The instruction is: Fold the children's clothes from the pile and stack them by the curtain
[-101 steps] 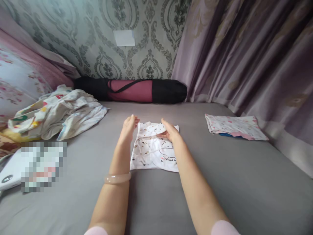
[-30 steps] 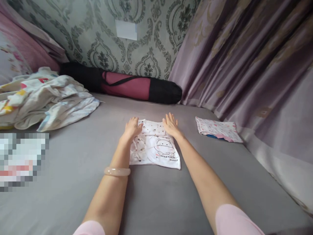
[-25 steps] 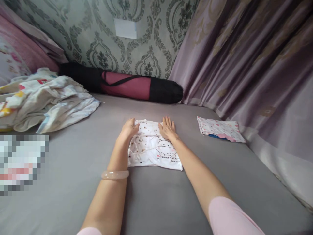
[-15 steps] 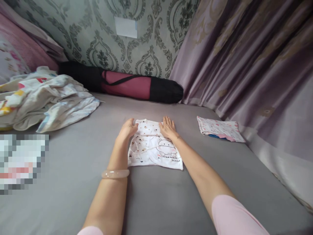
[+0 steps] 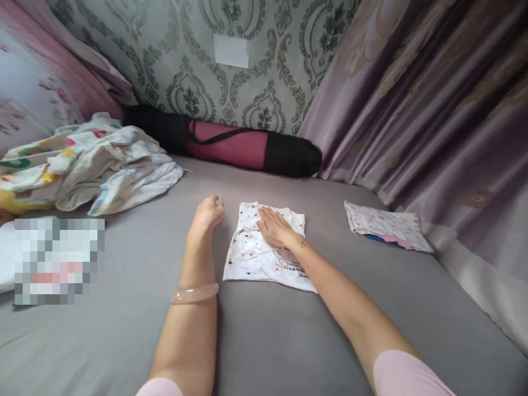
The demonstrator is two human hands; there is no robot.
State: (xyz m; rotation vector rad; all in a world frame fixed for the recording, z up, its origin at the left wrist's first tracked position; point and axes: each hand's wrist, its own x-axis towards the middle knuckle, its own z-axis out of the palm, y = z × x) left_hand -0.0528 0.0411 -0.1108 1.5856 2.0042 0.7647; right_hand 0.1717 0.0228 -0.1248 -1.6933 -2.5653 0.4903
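A small white garment (image 5: 244, 258), folded into a squarish shape, lies on the grey bed sheet in front of me. It has tiny dark and tan prints, and a cartoon animal with red and black lettering on its lower right. My right hand (image 5: 275, 226) rests flat across its upper middle, fingers stretched out, covering part of the cartoon. To the left of the cloth, apart from it, my left hand (image 5: 209, 212) is held over the sheet with loosely bent fingers and nothing in it. A pale bangle (image 5: 194, 294) circles my left forearm.
Another folded cloth (image 5: 388, 224), white and pink with blue showing, lies at the right. Crumpled printed cloths (image 5: 124, 165) are heaped at the left, above a blurred-out item (image 5: 61, 264). A long black and maroon bag (image 5: 231, 146) lies along the wall; curtains (image 5: 412, 110) hang at right.
My left hand has come away from the garment's left edge. My right hand has slid from the upper right corner toward the middle of the cloth. The view has shifted slightly left.
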